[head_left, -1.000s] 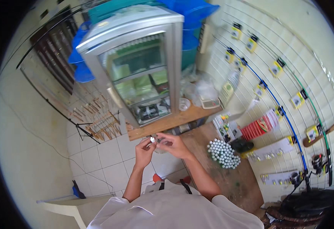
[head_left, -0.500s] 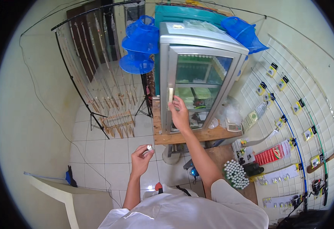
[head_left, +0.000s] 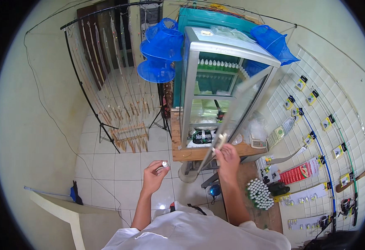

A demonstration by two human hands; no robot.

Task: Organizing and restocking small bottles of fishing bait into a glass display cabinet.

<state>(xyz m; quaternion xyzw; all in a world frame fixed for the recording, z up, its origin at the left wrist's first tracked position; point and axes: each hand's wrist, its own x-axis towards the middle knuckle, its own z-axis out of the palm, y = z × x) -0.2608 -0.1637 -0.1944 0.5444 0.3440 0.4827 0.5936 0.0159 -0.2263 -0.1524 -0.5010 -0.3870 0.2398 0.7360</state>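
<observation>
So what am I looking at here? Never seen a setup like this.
There's no robot: just a person's two bare hands. The person wears two fisheye cameras side by side on the head, and this is the left one looking down, so straight edges bend toward the rim.

The left hand holds a small white-capped item, mostly hidden by the fingers. The right hand is at the edge of a partly open glass door, near its pale handle.

The door belongs to a metal-framed cabinet on a wooden surface, with green, white-capped bottles inside. More white-capped bottles stand clustered on the low brown table at right.
</observation>
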